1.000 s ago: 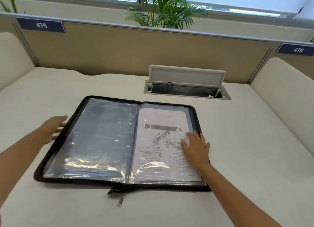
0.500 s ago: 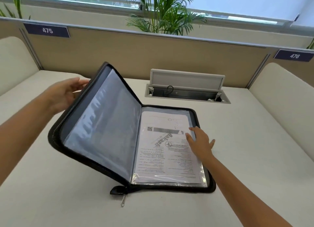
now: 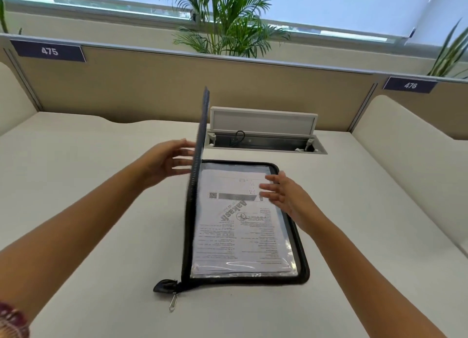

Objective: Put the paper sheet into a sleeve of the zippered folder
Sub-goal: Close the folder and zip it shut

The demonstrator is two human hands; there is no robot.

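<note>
A black zippered folder [image 3: 302, 266] lies on the pale desk [image 3: 101, 236], its right half flat. The printed paper sheet [image 3: 238, 236] sits inside the clear sleeve of that right half. The left cover [image 3: 200, 160] stands upright, seen edge-on. My left hand [image 3: 164, 160] has straight fingers against the cover's outer face. My right hand [image 3: 283, 195] hovers with spread fingers over the sheet's upper right part; whether it touches is unclear. The zip pull [image 3: 173, 304] lies on the desk at the folder's near corner.
An open cable hatch [image 3: 263, 135] with a raised lid sits just behind the folder. Padded dividers [image 3: 405, 173] flank the desk left and right, and a tan partition with number plates runs along the back. A palm plant [image 3: 222, 23] stands behind it.
My left hand has swung the left cover up from flat on the desk to upright. My right hand has lifted off the sheet and moved toward its top.
</note>
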